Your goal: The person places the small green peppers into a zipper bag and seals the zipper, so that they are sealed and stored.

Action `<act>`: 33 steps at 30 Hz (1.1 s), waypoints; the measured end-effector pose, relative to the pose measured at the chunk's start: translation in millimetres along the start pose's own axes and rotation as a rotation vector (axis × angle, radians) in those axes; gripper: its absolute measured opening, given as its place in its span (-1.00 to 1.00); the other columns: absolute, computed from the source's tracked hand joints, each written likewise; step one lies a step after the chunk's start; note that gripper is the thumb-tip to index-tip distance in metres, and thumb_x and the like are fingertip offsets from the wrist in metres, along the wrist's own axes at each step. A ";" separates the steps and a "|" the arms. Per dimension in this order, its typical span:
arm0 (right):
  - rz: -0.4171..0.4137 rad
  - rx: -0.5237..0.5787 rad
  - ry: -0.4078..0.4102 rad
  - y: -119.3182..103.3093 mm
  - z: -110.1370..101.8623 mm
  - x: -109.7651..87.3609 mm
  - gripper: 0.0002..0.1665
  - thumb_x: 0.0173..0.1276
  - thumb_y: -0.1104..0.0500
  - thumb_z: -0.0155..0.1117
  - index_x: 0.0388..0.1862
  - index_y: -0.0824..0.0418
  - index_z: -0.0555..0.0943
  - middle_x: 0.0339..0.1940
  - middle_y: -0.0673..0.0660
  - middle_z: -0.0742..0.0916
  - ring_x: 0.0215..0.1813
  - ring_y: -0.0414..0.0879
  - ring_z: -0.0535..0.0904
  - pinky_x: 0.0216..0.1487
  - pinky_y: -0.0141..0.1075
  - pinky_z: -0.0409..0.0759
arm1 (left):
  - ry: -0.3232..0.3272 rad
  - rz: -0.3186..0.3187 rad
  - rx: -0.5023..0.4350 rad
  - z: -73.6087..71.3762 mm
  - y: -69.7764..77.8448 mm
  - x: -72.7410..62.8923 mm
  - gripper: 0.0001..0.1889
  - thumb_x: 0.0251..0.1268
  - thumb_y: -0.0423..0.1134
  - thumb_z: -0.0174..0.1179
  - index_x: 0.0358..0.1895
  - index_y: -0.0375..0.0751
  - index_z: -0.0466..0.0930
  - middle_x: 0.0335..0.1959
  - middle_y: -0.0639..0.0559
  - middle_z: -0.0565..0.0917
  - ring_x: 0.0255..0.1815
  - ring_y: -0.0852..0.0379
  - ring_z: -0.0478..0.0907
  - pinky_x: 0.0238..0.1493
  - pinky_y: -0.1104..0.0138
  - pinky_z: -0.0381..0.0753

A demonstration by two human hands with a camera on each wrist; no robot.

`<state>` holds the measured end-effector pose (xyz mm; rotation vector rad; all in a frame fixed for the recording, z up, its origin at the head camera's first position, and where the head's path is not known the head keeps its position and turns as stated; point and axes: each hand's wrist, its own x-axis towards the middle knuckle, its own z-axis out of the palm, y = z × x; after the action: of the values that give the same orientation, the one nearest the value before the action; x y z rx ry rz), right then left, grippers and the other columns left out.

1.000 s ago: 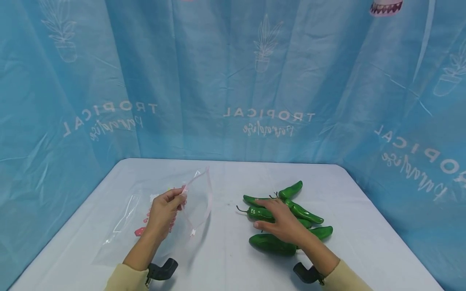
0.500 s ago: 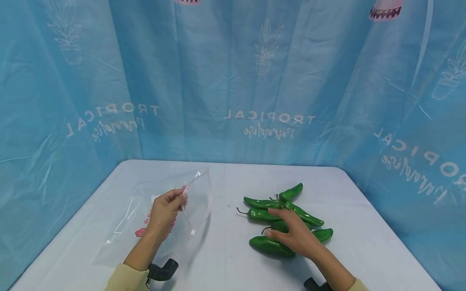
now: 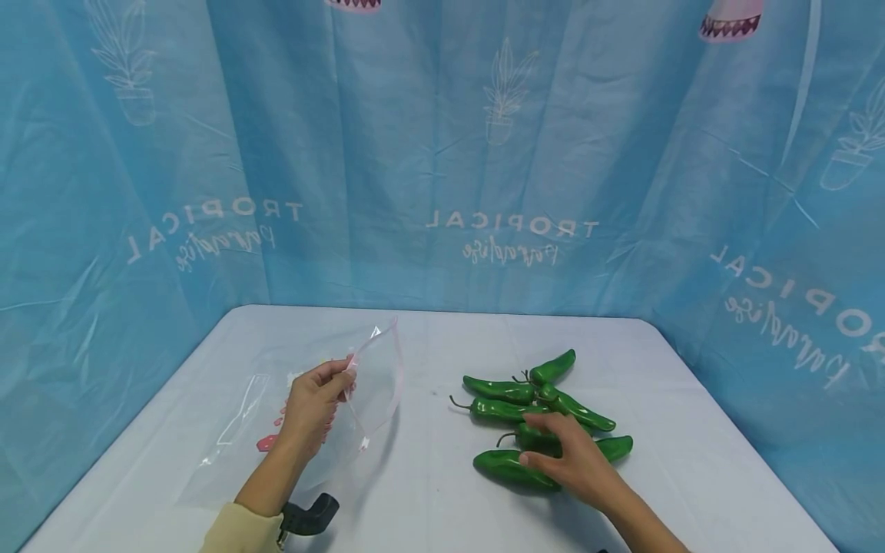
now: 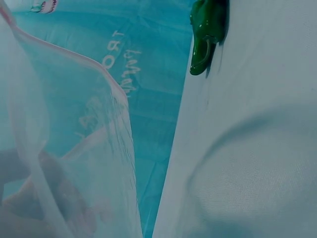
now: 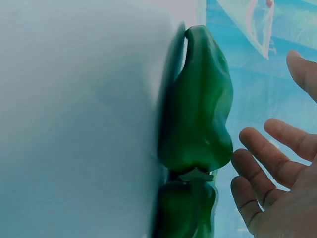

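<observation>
My left hand [image 3: 311, 401] pinches the rim of a clear zip bag [image 3: 231, 453] between thumb and fingers. The bag's mouth, edged in pink, gapes toward the right; red print shows on its side. Several glossy green chili peppers [image 3: 499, 390] lie grouped on the table's right half. Over the nearer ones hovers my right hand [image 3: 577, 459], thumb and fingers spread apart, holding nothing. It partly covers the front pepper [image 3: 508, 468] in the head view. In the right wrist view a large pepper [image 5: 200, 104] lies beside the spread fingers [image 5: 277, 158].
A white-covered table [image 3: 429, 507] bears everything. Blue printed curtains [image 3: 387, 153] hang behind it and along both sides. A black wrist mount [image 3: 309, 514] sits on the left forearm, close to the bag.
My right hand has drawn back toward the front right, uncovering the upper peppers. The left hand and bag have stayed in place.
</observation>
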<state>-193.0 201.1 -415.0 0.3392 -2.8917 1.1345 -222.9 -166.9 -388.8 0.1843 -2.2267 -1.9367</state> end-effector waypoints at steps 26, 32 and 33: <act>0.023 -0.053 0.053 10.0 -3.3 -21.6 -0.49 -0.03 -0.03 0.50 -0.04 0.01 0.62 -0.11 -0.10 0.67 0.08 -0.13 0.52 0.16 -0.11 0.45 | 0.007 -0.009 0.009 -0.2 3.4 -1.5 -0.62 0.33 -0.12 0.13 0.10 -0.28 0.53 -0.39 0.19 0.59 -0.31 0.21 0.51 -0.17 0.51 0.52; 0.087 -0.057 0.026 9.7 -2.1 -24.1 -0.52 -0.05 0.00 0.52 -0.09 -0.02 0.63 -0.15 -0.11 0.67 0.01 -0.20 0.52 0.05 -0.20 0.50 | 0.008 -0.008 0.002 -0.1 2.4 -1.5 -0.62 0.33 -0.14 0.13 0.10 -0.31 0.53 -0.41 0.20 0.58 -0.31 0.20 0.51 -0.19 0.52 0.53; 0.091 -0.060 0.023 9.6 -2.0 -24.3 -0.52 -0.05 -0.01 0.52 -0.09 -0.02 0.62 -0.16 -0.11 0.67 0.00 -0.21 0.52 0.04 -0.20 0.50 | 0.010 -0.006 0.002 -0.2 2.2 -1.5 -0.62 0.33 -0.14 0.13 0.09 -0.31 0.53 -0.41 0.20 0.58 -0.31 0.20 0.51 -0.19 0.52 0.53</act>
<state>-171.5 214.0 -422.3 0.1938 -2.9416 1.0535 -221.3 -166.5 -386.7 0.2011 -2.2242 -1.9326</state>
